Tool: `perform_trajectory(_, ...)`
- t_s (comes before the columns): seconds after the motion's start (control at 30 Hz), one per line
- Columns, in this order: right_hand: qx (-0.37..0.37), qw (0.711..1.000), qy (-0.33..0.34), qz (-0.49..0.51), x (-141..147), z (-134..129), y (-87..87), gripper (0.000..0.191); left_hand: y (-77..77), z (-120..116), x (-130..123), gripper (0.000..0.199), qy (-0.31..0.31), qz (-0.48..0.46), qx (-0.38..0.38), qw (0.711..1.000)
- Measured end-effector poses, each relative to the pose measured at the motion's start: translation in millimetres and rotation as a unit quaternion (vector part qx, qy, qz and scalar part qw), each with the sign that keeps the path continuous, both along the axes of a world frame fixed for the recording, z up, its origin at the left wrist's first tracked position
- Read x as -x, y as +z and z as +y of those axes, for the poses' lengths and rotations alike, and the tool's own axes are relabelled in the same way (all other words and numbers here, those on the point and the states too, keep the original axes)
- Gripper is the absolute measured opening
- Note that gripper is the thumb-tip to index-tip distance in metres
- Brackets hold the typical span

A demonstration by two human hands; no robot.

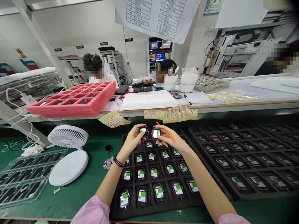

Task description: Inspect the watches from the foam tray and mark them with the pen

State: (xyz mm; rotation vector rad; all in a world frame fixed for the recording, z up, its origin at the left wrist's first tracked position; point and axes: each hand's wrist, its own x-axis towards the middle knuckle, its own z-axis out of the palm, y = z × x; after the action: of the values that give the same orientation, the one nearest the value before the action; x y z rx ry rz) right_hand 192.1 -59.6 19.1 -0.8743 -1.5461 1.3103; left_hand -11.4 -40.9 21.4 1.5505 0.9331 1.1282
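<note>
Left of center, a dark watch (pixel 108 148) lies by the tray (pixel 134 186); at center, the left hand (pixel 133 137) pinches a lit watch (pixel 143 132). Just beside, the right hand (pixel 174 138) pinches another (pixel 156 133), an orange stick (pixel 166 132) across it. Below, lit watches (pixel 159 191) sit slotted; how many are finished or left cannot be told.

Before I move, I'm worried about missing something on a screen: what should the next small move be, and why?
I would probably ease the thumb of the left hand off the glass of the dark-framed, square-faced watch it holds: it overlaps the lit green-and-white display, so part of that cannot be read.
</note>
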Motion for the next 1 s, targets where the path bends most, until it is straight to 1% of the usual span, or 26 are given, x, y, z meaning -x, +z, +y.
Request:
perform_trajectory(0.2,-0.006,1.0,0.017,-0.007,-2.0,0.6,-1.9,0.048,4.9,-2.8,0.3,0.036,0.03,0.022,-0.001,0.999)
perform_trajectory(0.27,-0.003,1.0,0.014,-0.006,-1.6,0.5,-1.8,0.048,5.1,-2.7,0.4,0.034,0.034,0.026,-0.003,0.999)
perform_trajectory(0.43,0.009,0.998,-0.054,0.008,2.1,0.5,-0.9,0.032,2.3,-1.2,0.8,0.032,0.009,0.03,0.004,1.0)
perform_trajectory(0.57,0.018,0.994,-0.103,0.017,3.2,2.6,-2.4,0.029,0.2,-0.4,0.4,0.039,-0.023,0.025,0.009,0.999)
perform_trajectory(0.67,0.024,0.992,-0.121,0.02,2.6,4.0,-3.1,0.027,-0.9,0.1,-0.4,0.042,-0.037,0.024,0.013,0.999)
perform_trajectory(0.8,0.011,0.996,-0.091,0.01,0.8,3.3,-2.8,0.028,-1.8,0.5,-1.0,0.042,-0.031,0.024,0.008,0.999)
perform_trajectory(1.0,0.0,1.0,-0.03,0.0,-2.0,2.4,-4.6,0.044,-1.8,0.7,0.2,0.04,-0.015,0.026,0.0,1.0)
